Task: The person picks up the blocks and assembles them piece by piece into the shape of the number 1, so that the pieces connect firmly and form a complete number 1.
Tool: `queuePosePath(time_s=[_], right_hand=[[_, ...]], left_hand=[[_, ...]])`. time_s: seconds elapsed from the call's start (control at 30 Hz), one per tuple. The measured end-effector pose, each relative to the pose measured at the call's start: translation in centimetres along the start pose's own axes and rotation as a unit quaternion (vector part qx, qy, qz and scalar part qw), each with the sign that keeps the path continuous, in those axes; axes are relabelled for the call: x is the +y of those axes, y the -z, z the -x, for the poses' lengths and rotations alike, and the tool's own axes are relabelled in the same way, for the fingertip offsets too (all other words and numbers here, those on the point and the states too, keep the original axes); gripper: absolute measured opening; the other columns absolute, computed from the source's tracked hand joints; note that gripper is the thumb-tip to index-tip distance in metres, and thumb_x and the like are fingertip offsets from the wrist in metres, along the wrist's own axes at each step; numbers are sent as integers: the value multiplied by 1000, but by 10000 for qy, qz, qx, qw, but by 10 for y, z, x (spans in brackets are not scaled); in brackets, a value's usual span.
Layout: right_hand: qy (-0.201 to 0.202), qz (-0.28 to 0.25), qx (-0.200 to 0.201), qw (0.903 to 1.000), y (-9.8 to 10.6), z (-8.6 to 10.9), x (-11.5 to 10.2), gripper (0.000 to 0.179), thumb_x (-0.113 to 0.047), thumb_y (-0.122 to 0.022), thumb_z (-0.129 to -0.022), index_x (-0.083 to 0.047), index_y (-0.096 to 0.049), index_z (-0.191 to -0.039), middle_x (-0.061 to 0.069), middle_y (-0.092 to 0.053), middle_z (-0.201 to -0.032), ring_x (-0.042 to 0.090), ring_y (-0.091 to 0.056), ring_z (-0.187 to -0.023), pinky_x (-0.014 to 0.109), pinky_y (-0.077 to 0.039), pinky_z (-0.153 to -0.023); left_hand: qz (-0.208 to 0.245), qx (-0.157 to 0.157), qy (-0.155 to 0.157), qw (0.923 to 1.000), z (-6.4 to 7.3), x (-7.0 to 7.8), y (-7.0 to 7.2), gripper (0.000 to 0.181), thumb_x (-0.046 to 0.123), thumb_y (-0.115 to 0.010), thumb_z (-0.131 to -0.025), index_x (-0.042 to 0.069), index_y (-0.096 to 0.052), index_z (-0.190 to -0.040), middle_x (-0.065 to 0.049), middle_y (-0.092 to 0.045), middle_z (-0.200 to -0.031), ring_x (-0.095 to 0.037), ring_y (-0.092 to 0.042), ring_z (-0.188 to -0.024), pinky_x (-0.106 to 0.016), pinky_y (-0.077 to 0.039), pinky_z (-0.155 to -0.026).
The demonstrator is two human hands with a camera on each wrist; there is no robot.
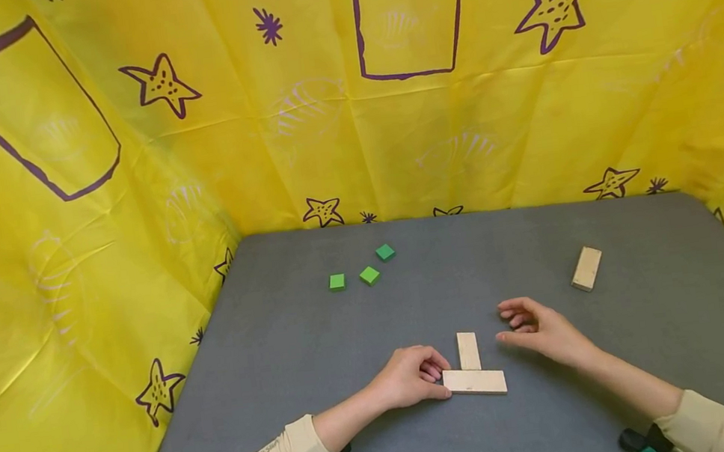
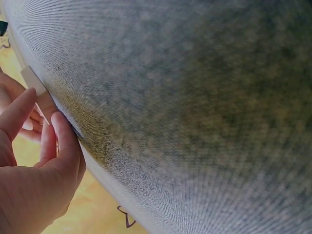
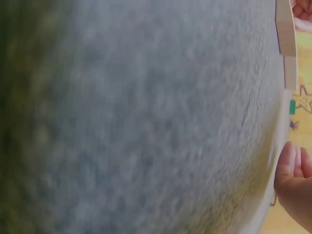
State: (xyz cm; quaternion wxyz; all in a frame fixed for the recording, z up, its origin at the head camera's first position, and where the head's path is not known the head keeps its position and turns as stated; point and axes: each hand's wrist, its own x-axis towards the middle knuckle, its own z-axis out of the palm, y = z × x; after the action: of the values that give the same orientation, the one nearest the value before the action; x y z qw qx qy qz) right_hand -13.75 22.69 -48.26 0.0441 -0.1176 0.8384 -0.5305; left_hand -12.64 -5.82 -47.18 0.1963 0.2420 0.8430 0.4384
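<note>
Two pale wooden blocks form a T shape on the grey table. The crosswise wooden block (image 1: 474, 382) lies nearer to me, and the upright of the T, a second wooden block (image 1: 468, 351), extends away from its far long side. My left hand (image 1: 411, 377) pinches the crosswise block's left end between thumb and fingers; in the left wrist view, that block (image 2: 40, 95) shows between the fingertips. To the right of the T, my right hand (image 1: 547, 331) hovers with fingers loosely bent and nothing in them.
Three small green blocks, among them a light green one (image 1: 337, 282) and a darker one (image 1: 386, 252), lie at the back left of the grey table (image 1: 266, 328). Another wooden block (image 1: 587, 268) lies at the back right. Yellow patterned cloth (image 1: 325, 147) walls the table's back and sides.
</note>
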Motion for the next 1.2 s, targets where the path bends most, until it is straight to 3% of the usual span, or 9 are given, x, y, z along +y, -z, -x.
queuePosePath(time_s=[0.63, 1.2], right_hand=[[-283, 494, 396, 9976, 27, -7, 10, 53, -17, -77, -86, 4, -53, -128, 20, -61, -118, 16, -56, -94, 18, -47, -75], [-556, 758, 641, 9935, 53, -6, 20, 57, -27, -73, -90, 3, -49, -133, 22, -57, -123, 3, -52, -93, 13, -44, -76]], left_hand=[[-30, 24, -24, 10000, 0, -1, 0, 27, 3, -85, -72, 5, -69, -93, 4, -61, -79, 0, -56, -70, -13, -49, -67], [31, 11, -14, 10000, 0, -1, 0, 26, 2, -85, -72, 5, -69, -92, 3, -61, -78, -2, -56, -70, -13, -49, -67]])
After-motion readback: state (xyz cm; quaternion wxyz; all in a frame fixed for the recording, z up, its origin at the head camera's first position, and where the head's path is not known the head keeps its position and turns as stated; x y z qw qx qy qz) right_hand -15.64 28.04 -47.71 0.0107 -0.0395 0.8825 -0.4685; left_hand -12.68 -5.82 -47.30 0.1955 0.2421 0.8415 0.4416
